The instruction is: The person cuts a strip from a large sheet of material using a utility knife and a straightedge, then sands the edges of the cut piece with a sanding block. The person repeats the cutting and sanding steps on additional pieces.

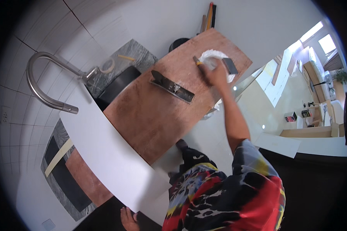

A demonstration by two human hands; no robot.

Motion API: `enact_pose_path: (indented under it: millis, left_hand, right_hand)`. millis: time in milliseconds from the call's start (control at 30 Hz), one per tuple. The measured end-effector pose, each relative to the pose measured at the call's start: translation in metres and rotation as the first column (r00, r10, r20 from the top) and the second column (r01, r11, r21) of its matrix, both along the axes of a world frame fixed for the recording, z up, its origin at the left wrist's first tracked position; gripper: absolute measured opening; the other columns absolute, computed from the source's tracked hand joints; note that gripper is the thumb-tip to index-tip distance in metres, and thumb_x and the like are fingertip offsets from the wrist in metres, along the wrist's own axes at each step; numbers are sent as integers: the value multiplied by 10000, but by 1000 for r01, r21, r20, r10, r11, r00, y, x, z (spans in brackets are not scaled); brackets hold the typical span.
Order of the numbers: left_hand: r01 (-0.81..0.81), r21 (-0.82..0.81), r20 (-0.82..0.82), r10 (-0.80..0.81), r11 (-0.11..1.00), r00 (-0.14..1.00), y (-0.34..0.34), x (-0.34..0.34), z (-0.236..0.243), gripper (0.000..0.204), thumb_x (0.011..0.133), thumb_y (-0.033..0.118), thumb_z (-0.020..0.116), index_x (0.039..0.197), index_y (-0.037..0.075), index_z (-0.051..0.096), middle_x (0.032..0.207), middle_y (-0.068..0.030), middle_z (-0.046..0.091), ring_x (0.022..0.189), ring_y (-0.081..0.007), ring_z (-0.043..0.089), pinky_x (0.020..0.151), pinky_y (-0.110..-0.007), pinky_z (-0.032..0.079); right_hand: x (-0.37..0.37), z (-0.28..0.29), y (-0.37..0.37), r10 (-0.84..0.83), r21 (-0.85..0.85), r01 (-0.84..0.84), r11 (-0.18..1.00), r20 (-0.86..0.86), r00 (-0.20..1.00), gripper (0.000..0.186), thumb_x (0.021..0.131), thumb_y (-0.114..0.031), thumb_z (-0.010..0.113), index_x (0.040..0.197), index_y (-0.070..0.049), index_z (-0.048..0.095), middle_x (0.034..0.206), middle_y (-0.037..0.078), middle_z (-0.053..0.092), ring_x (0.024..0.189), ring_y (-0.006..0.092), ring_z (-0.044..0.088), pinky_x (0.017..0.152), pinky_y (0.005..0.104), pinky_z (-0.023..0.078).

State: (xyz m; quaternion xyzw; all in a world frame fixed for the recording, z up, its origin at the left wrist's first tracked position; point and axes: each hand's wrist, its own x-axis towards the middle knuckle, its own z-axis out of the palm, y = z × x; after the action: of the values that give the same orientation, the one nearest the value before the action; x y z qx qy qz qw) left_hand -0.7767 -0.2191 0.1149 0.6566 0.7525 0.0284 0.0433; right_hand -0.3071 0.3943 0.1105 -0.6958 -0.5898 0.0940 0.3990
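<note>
My right hand (216, 75) is closed around a putty knife. Its dark, wide blade (230, 66) sticks out on one side, and the handle end (197, 60) shows on the other. Beneath it, a mound of white paste (213, 54) spreads over a reddish-brown wooden board (142, 111). A metal plastering trowel (172, 89) with a dark handle and white smears lies on the same board. At the lower edge, my left hand (129, 220) has its fingers apart beside the near end of a long white panel (112, 161); whether it bears on the panel is unclear.
A curved metal faucet (42, 96) rises at left over the panel. Behind the board are a black sink basin (117, 86), a tape roll (106, 66) and a grey stone counter (132, 50). Long tools (209, 18) lean against the wall. White sheets (275, 79) lie on the floor at right.
</note>
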Motion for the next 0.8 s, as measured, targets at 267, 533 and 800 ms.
enact_pose_path:
  millis: [267, 533, 800]
  left_hand:
    - [-424, 174, -32, 435, 889, 900, 64, -28, 46, 253, 959, 62, 632, 1174, -66, 666, 1171, -271, 672, 1053, -433, 652, 931, -468, 524]
    - [23, 156, 242, -61, 988, 968, 218, 11, 17, 534, 910, 231, 728, 1367, -5, 585, 1415, -247, 559, 1364, -415, 479, 1177, -550, 300]
    - [508, 97, 100, -516, 856, 851, 232, -13, -37, 715, 957, 458, 630, 1507, 49, 429, 1604, -255, 301, 1495, -476, 242, 1197, -636, 182]
  right_hand:
    - [137, -30, 47, -5, -300, 126, 946, 373, 928, 859, 776, -446, 804, 1427, 36, 518, 1272, 304, 643, 1167, 445, 632, 1005, 475, 500]
    - [51, 37, -71, 52, 161, 30, 986, -482, 875, 604, 961, -324, 613, 1441, 22, 489, 1165, 155, 676, 1022, 267, 656, 839, 371, 539]
    - [-118, -64, -428, -101, -94, 38, 995, -906, 410, 756, 1013, -555, 518, 1533, -31, 356, 1200, 119, 591, 898, 177, 637, 656, 305, 534]
